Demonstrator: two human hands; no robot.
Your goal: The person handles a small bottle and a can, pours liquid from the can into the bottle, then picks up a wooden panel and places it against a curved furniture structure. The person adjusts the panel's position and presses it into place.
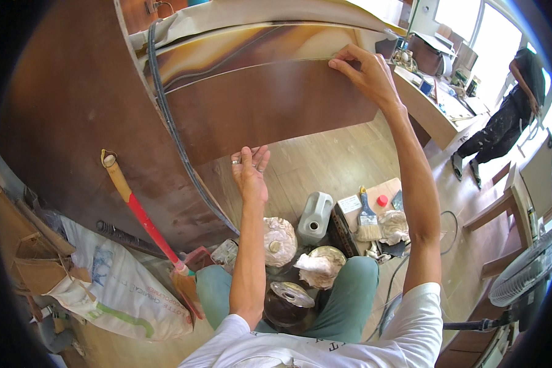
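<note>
A glossy dark brown panel [270,104] spans in front of me, with a marbled yellow-and-brown strip [257,49] along its top. At the panel's upper right edge, my right hand [365,70] has thumb and finger pinched together on the seam. Whatever lies between those fingertips is too small to make out. Under the lower edge, my left hand [250,178] is turned palm up, fingers apart, thumb raised; a ring shows on one finger. Nothing is visible in it. Whether it touches the edge I cannot tell.
Between my knees stand a grey jug [314,218], pale shell-like pieces [280,241] and a brush [368,221]. A black cable [172,126] hangs at left. Near it leans a red-handled tool [144,214] by a white sack [126,285]. At right are a fan [524,270] and another person [509,113].
</note>
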